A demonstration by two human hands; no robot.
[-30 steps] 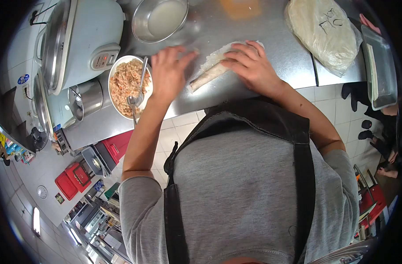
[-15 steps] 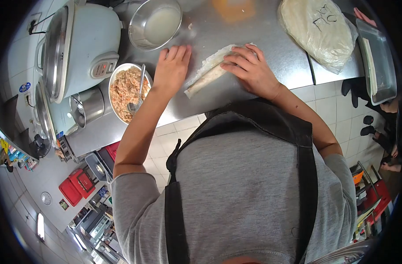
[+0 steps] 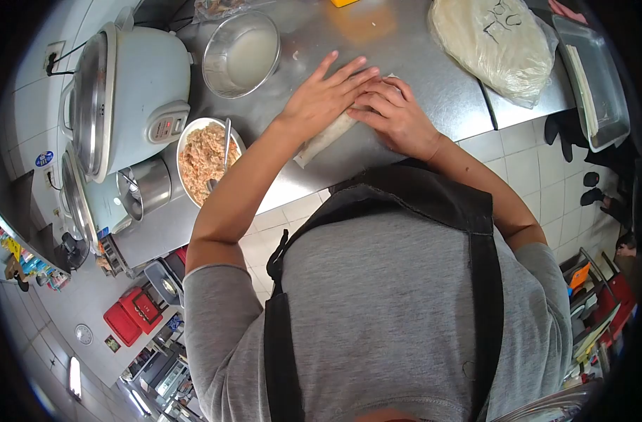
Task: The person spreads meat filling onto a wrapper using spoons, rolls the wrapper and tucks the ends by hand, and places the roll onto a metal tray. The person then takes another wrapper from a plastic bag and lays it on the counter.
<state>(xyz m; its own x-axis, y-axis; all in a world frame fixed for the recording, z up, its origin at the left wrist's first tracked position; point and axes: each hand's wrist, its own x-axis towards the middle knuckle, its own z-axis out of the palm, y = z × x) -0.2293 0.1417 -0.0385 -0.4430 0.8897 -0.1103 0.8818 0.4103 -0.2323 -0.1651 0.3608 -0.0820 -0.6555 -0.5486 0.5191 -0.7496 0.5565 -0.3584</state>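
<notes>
A long, pale wrapped roll [image 3: 326, 139] lies slantwise on the steel table, its upper part hidden under my hands. My left hand [image 3: 328, 97] lies across it with fingers stretched out and slightly spread. Curved over the roll's far end are the fingers of my right hand [image 3: 395, 116], their tips touching or close to my left fingers. To the left, a white oval bowl [image 3: 181, 158] holds an orange-pink minced filling [image 3: 202, 156] with a metal spoon [image 3: 227, 144] in it. Beyond that stands a metal bowl [image 3: 212, 67] of whitish liquid.
A big rice cooker [image 3: 148, 84] takes up the table's left end, near a steel pot [image 3: 152, 190]. On the right are a plastic bag of pale wrappers [image 3: 493, 49] and a clear tray [image 3: 609, 91]. Other people's legs show at the far right.
My left hand has moved right, from beside the white bowl onto the roll. The roll's loose upper flap is now covered. The camera view has shifted slightly.
</notes>
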